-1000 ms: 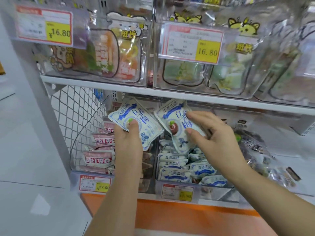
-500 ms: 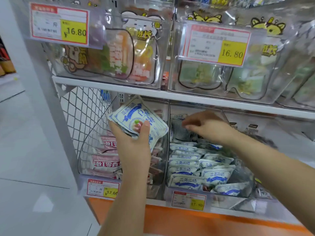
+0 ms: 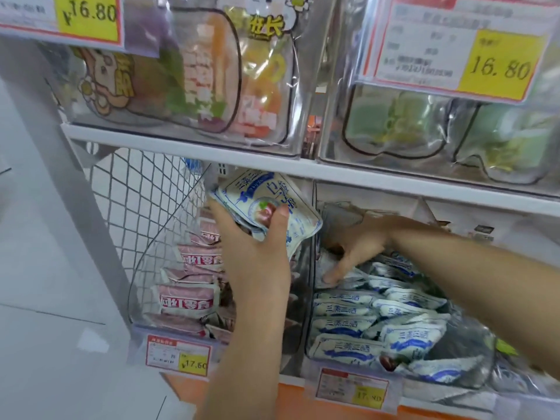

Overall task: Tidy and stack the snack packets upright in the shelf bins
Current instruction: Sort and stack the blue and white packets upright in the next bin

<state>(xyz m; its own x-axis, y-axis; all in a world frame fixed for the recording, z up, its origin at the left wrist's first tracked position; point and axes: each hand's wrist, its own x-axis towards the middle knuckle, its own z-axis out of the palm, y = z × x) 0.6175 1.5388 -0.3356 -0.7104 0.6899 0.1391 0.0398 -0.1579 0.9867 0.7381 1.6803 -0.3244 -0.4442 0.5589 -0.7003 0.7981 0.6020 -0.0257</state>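
Grips a few blue-and-white packets (image 3: 269,204) in the left hand (image 3: 254,253), thumb clamped across the front, up at 12 o'clock over the bin of pink packets (image 3: 139,325). Reaches the right hand (image 3: 357,244) into the neighbouring bin (image 3: 310,328) at 3 o'clock, one finger laid on the rear packets; cannot tell whether anything is grasped. Shows more blue-and-white packets in rows (image 3: 348,325) at that hand's 6 o'clock.
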